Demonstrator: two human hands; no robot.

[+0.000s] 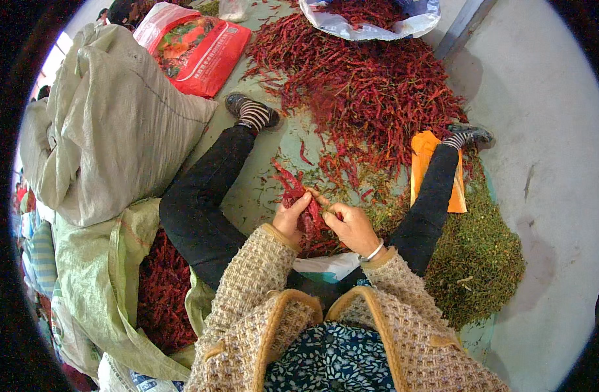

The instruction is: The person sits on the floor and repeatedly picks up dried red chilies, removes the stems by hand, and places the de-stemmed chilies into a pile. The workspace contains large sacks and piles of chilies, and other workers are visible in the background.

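Observation:
Between my spread legs, my left hand (290, 215) grips a bunch of dried red chili peppers (292, 183), their ends sticking up past the thumb. My right hand (351, 226), with a silver bangle at the wrist, meets the bunch from the other side. Its thumb and index finger pinch at a pepper's stem end, partly hidden by the fingers. Below both hands, more red chilies rest on a white sack (329, 267) at my lap. A large heap of dried red chilies (368, 98) spreads over the floor beyond them.
A green pile of stems (476, 264) lies by my right leg, beside an orange packet (424, 164). At my left stand a full white woven sack (118, 117) and an open green sack (91, 264) of chilies. A red printed bag (206, 59) and a metal post (463, 27) are farther off.

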